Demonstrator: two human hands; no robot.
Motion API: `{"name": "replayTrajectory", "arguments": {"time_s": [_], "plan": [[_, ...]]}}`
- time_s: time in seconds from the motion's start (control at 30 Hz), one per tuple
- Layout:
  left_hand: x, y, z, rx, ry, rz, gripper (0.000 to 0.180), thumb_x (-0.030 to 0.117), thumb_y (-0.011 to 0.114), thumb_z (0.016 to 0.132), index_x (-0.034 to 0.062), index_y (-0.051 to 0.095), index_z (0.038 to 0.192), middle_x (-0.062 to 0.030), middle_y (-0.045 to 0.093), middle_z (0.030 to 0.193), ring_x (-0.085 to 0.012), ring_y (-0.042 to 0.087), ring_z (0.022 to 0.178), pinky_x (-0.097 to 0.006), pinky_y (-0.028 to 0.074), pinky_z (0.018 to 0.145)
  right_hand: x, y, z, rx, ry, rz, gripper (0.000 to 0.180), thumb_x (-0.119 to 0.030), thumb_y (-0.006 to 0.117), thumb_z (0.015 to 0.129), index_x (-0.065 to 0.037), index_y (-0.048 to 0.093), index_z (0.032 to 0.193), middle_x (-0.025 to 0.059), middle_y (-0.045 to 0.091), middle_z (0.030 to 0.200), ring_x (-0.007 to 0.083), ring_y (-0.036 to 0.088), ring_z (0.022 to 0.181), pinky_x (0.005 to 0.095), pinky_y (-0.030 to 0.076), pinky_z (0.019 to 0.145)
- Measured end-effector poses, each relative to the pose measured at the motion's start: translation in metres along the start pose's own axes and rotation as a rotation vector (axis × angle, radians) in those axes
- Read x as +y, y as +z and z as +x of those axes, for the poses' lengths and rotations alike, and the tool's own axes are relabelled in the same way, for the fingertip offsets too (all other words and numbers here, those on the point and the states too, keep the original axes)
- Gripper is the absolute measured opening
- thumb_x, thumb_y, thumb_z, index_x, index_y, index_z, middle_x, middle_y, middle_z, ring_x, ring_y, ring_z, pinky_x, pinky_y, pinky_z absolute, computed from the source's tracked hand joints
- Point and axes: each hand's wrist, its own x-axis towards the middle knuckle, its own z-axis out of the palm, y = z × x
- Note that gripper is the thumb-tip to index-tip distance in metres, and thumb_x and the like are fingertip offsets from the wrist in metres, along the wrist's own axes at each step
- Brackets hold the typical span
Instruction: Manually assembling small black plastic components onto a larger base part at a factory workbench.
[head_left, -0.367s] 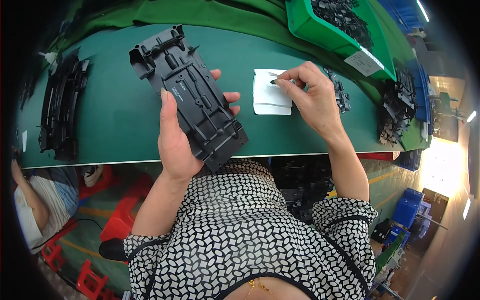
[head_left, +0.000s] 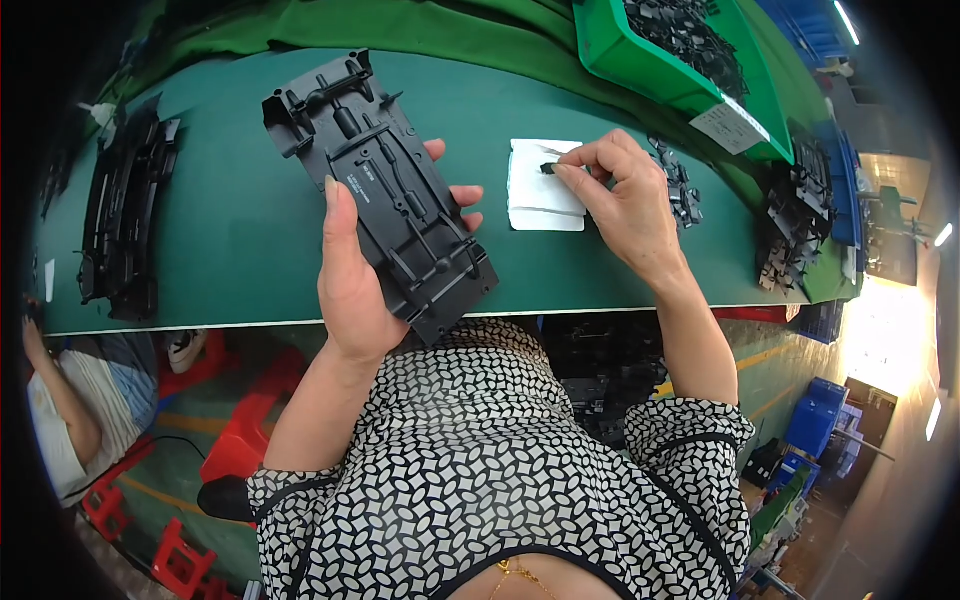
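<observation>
My left hand [head_left: 355,275] grips a long black plastic chassis plate [head_left: 385,190], tilted, its moulded rods and ribs facing up. The thumb lies along its near left edge and fingertips show past its right edge. Between the thumb and forefinger of my right hand [head_left: 630,195] is a small black plastic piece [head_left: 548,169]. That hand is over a white sheet of paper or a flat pad [head_left: 545,212] on the green table. Whether the small piece touches the white surface, I cannot tell.
Small black parts [head_left: 680,185] lie right of my right hand. A green bin [head_left: 600,45] of black pieces stands at the back right. More black parts [head_left: 800,210] pile at the table's right end. Black mouldings [head_left: 125,215] lie at left, where a co-worker's arm [head_left: 65,400] shows.
The small black piece has turned slightly in my right fingers and more of it shows. My left hand and the chassis plate have shifted barely to the right.
</observation>
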Motion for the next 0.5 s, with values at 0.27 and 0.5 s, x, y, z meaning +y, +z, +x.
{"name": "replayTrajectory", "arguments": {"time_s": [0.27,0.5], "plan": [[-0.0003,-0.0017,0.0015,-0.028,-0.009,-0.040,0.075,0.059,0.024,0.095,-0.0021,0.031,0.138,-0.0225,0.058,0.112,-0.0319,0.061,0.099,-0.041,0.051,0.087,0.0000,-0.0022,0.0021,-0.008,-0.171,-0.166,0.006,-0.010,0.066,0.079,-0.004,0.064,0.081,0.0065,0.055,0.076,0.0234,0.053,0.074,0.0343,0.039,0.070],[-0.0010,0.0010,0.0008,0.004,0.005,-0.015,0.075,0.059,0.024,0.095,-0.0021,0.031,0.137,-0.0228,0.057,0.114,-0.0317,0.061,0.100,-0.041,0.051,0.088,-0.0044,-0.0019,0.0021,-0.014,-0.249,-0.216,0.004,-0.008,0.065,0.080,-0.004,0.063,0.081,0.0063,0.054,0.077,0.0245,0.053,0.078,0.0354,0.038,0.073]]}}
